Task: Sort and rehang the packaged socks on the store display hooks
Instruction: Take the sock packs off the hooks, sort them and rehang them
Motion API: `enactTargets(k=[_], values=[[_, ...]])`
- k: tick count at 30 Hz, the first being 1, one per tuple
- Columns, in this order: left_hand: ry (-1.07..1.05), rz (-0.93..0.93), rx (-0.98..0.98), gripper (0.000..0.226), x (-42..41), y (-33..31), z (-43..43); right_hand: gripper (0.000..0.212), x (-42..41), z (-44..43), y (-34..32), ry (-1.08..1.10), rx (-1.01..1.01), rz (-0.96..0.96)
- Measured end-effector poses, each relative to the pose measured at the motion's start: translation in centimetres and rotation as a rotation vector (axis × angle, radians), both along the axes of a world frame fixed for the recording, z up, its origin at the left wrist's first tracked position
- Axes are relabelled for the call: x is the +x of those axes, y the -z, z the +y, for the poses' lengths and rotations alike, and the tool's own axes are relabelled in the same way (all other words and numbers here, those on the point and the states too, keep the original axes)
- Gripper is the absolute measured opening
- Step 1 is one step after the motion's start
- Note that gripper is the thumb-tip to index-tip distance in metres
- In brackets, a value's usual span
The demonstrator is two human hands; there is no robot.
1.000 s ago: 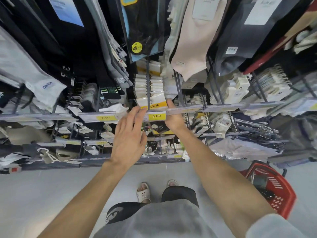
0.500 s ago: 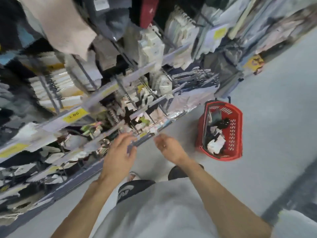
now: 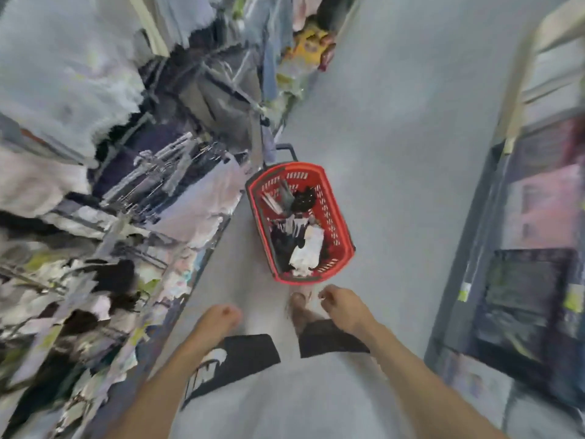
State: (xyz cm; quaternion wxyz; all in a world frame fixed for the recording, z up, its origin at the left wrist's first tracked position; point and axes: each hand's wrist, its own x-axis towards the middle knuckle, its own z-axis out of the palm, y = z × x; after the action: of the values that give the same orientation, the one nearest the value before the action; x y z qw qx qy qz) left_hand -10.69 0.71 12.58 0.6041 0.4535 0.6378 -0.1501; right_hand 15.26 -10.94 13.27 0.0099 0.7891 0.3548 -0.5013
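Right hand (image 3: 340,307) is hanging just short of the red basket (image 3: 340,217), fingers curled loosely inward, gripping nothing and touching nothing. Left hand (image 3: 218,318) is hovering further from the basket, on its display side, fingers bunched into a loose fist; nothing is showing in it, though blur is softening the fingertips. The basket is standing on the grey floor (image 3: 395,153) and is holding packaged socks (image 3: 304,248), dark and white, individual packs not distinguishable. The display hooks (image 3: 158,172) are projecting from the rack beside the basket, partly bare. Hanging stock around them is smearing into blur; labels are unreadable.
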Motion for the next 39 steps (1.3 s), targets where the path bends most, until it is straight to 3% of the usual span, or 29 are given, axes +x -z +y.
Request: enactTargets(k=[8, 14, 19, 25, 28, 31, 33, 36, 39], values=[[0.037, -0.167, -0.043, 0.010, 15.2, 9.7, 8.8, 0.029, 8.6, 7.6, 10.6, 0.167, -0.024, -0.026], [-0.122, -0.109, 0.033, 0.010, 21.1, 25.0, 17.2, 0.066, 8.1, 19.0, 26.4, 0.376, 0.194, -0.019], [-0.278, -0.072, -0.003, 0.012, 23.5, 36.2, 22.1, 0.123, 7.3, 28.0, 39.9, 0.260, 0.239, -0.132], [-0.259, -0.062, -0.013, 0.019, 23.6, 39.3, 22.0, 0.112, 5.6, 31.3, 47.8, 0.003, 0.148, -0.352], [-0.220, -0.110, -0.037, 0.031, 22.0, 37.7, 21.4, 0.091, 5.2, 31.0, 48.9, -0.060, 0.119, -0.362], [-0.261, -0.108, -0.089, 0.029, 20.7, 35.6, 21.4, 0.064, 6.0, 30.5, 46.8, -0.017, 0.126, -0.332], [-0.398, -0.140, -0.168, 0.031, 20.0, 33.9, 21.4, 0.061, 6.4, 29.3, 43.4, 0.006, 0.222, -0.314], [-0.677, -0.237, -0.337, 0.050, 19.6, 31.3, 21.3, 0.058, 6.7, 25.9, 36.2, 0.025, 0.440, -0.248], [-0.869, -0.512, -0.618, 0.073, 19.6, 27.7, 20.7, 0.066, 6.2, 21.3, 28.3, -0.068, 0.591, -0.240]])
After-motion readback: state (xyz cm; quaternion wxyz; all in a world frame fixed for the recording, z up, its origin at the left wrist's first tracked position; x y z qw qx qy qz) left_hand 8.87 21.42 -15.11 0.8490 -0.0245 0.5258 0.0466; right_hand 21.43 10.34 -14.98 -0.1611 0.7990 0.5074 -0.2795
